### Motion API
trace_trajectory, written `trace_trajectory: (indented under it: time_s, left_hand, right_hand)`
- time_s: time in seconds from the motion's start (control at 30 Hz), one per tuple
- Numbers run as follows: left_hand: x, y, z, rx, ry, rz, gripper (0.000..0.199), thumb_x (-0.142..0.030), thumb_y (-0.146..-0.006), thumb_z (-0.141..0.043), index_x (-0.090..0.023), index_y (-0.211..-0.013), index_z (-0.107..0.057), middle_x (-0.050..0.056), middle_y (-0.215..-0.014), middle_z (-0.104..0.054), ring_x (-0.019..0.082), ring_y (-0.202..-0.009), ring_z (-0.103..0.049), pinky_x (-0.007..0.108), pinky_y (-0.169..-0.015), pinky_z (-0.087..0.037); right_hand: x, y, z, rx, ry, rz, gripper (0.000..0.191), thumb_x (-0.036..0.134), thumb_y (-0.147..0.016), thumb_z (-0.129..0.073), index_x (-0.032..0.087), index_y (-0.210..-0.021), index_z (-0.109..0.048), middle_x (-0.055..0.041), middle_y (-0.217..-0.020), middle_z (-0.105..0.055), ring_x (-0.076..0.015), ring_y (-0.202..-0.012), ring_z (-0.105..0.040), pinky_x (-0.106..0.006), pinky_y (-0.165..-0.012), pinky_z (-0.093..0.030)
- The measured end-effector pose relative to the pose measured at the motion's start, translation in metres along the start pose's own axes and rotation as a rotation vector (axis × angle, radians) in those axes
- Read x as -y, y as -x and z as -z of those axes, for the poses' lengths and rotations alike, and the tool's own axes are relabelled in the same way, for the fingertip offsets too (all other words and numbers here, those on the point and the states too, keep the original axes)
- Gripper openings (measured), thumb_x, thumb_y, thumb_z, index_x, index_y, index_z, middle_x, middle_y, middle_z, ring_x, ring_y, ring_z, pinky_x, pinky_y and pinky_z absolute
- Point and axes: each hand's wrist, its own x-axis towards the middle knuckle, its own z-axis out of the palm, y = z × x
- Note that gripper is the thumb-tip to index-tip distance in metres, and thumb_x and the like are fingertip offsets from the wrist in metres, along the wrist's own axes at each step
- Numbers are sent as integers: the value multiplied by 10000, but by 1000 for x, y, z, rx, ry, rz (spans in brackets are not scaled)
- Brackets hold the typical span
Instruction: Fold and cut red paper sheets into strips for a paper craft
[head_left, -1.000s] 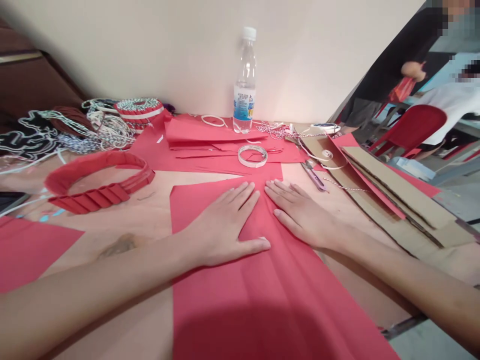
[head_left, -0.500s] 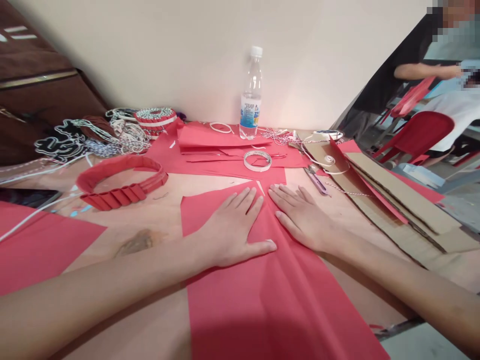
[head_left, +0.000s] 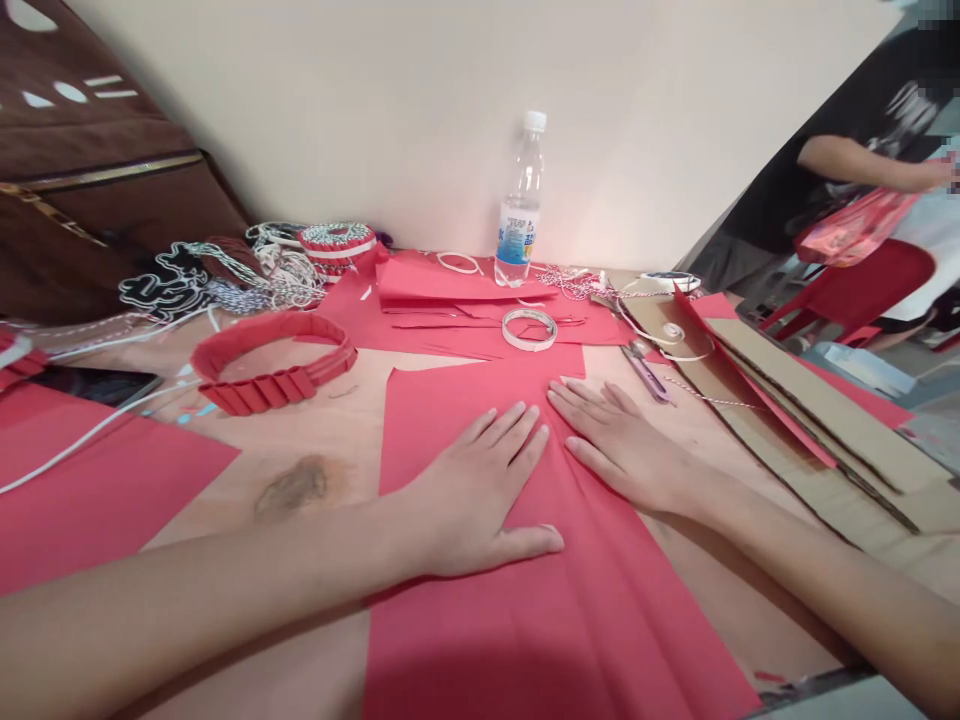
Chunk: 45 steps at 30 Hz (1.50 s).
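Observation:
A large red sheet (head_left: 465, 640) lies on the wooden table, with a raised crease running down its right part. My left hand (head_left: 480, 500) rests flat on it, fingers spread and thumb pointing right. My right hand (head_left: 622, 450) presses on its upper right side, palm down with the fingers extended. Neither hand grips anything. Just beyond the fingertips is a roll of tape (head_left: 529, 329). A purple cutter (head_left: 648, 374) lies to the right of it. On the left stands a pleated red ring (head_left: 262, 390).
Against the wall stand a water bottle (head_left: 519, 205) and bundles of cord (head_left: 225, 280). Cardboard strips (head_left: 810, 400) cover the right side. A brown bag (head_left: 112, 180) and phone (head_left: 97, 385) are at left. A person's arm (head_left: 870, 165) shows at upper right.
My left hand has slid slightly back toward me on the sheet. The paper's top edge lies flatter, its gap near the fingertips gone. The view has shifted a little left.

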Motion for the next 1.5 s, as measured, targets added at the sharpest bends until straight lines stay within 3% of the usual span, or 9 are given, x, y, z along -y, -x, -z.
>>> trace_trajectory:
  time_s: [0.33,0.53,0.7,0.9,1.2,1.5]
  left_hand:
    - [-12,3,-4,-6,81,88,894,-677,-864,-359,-28,-1473,-281,229,-1549,-162,369,-1445,-130,541,-1163,-159]
    - [3,3,1,1,90,30,892,-670,-837,-428,-65,-1477,-286,205,-1550,-198,355,-1447,-142,538,-1162,-165]
    - [6,6,11,-62,65,-18,665,-375,-863,-467,-101,-1457,-349,138,-1547,-266,285,-1450,-187,474,-1180,-178]
    - [-10,20,-3,-38,127,-2,876,-669,-843,-416,-61,-1466,-322,202,-1540,-227,356,-1433,-201,526,-1160,-208]
    - [-12,19,-12,-65,135,41,877,-658,-832,-437,-70,-1471,-315,190,-1550,-188,356,-1437,-186,528,-1166,-192]
    - [-12,19,-12,-46,125,60,888,-675,-833,-409,-83,-1483,-289,168,-1563,-146,337,-1448,-157,509,-1174,-175]
  right_hand:
    - [9,1,-8,-43,98,-58,553,401,-993,-204,206,-1510,-235,-60,-1559,-244,-256,-1435,-232,-581,-1138,-207]
    - [4,1,-11,-74,39,-54,554,425,-990,-229,248,-1515,-214,-67,-1545,-290,-267,-1436,-228,-615,-1124,-191]
    - [1,7,-4,-95,-8,22,558,421,-991,-255,221,-1511,-230,-74,-1568,-219,-240,-1452,-173,-569,-1146,-184]
    - [10,13,-2,11,1,82,561,406,-996,-249,228,-1523,-170,-64,-1569,-200,-226,-1454,-151,-546,-1155,-195]
    - [26,16,-10,-50,87,-9,589,433,-986,-255,202,-1523,-175,-76,-1552,-248,-247,-1448,-179,-567,-1145,-218]
    - [21,15,-11,-28,81,-23,627,479,-978,-258,169,-1519,-194,-75,-1560,-217,-244,-1453,-164,-567,-1154,-192]
